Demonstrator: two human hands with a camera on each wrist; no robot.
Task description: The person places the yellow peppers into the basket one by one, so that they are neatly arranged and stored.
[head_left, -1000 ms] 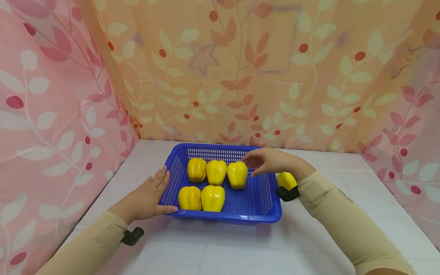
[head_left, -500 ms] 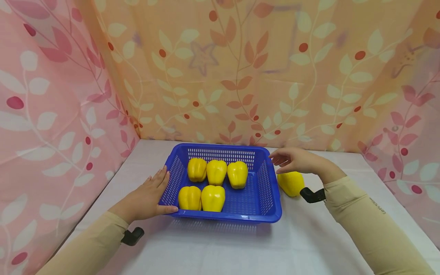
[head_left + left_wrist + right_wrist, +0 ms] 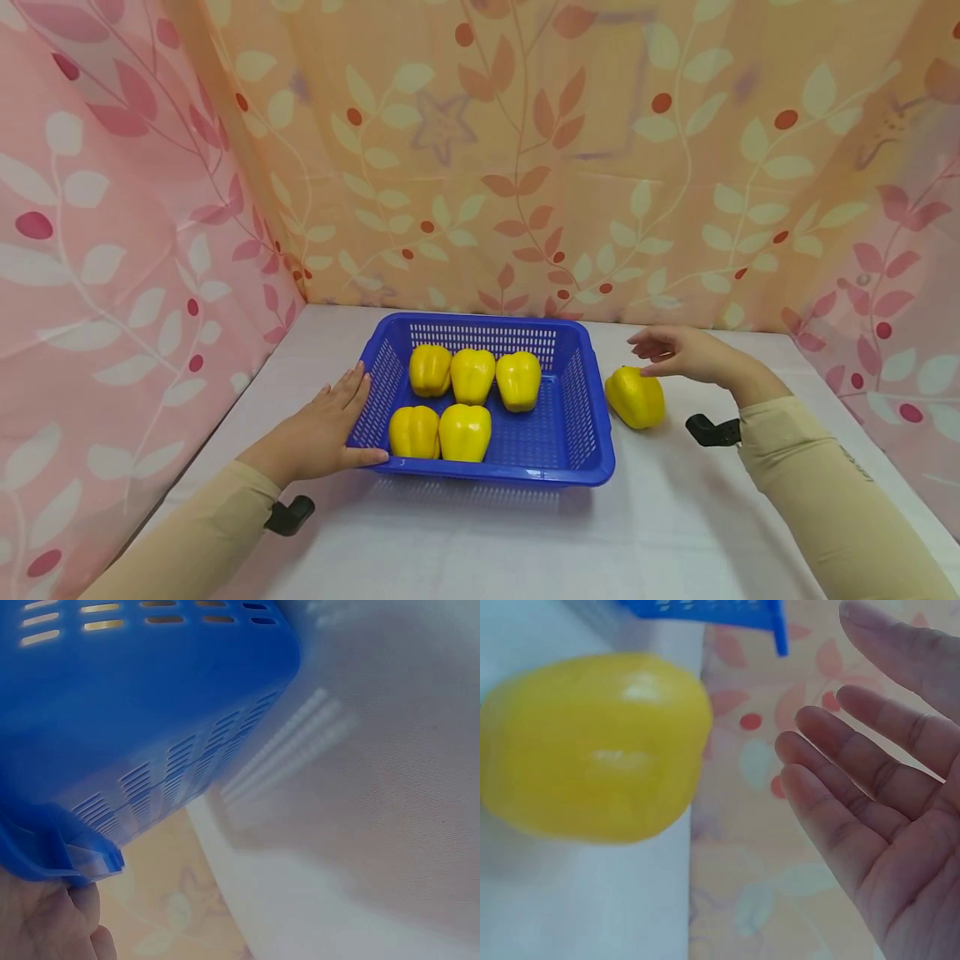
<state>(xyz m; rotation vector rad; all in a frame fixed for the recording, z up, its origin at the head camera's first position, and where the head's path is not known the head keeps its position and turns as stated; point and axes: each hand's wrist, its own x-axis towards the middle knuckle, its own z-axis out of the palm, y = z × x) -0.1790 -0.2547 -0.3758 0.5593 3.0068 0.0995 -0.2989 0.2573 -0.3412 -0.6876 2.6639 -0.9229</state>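
A blue plastic basket (image 3: 480, 473) with slotted walls holds several yellow bell peppers (image 3: 472, 375), three in a back row and two in front. My left hand (image 3: 318, 429) rests on the basket's left rim, fingers straight along the side and thumb over the front corner. In the left wrist view the fingers (image 3: 52, 922) touch the rim from outside. One more yellow bell pepper (image 3: 635, 398) lies on the table, right of the basket. Above and just behind it hovers my right hand (image 3: 693, 357), holding nothing. The right wrist view shows its fingers (image 3: 840, 817) spread apart from the pepper (image 3: 596, 750).
The basket stands on a white-covered table (image 3: 480, 550). A patterned orange curtain (image 3: 480, 167) hangs behind the table, with a pink leafy cloth (image 3: 112, 250) on the left and another on the right.
My right hand has moved right, from over the basket's inside to above the lone bell pepper, which now shows fully. The left hand and the basket have stayed in place.
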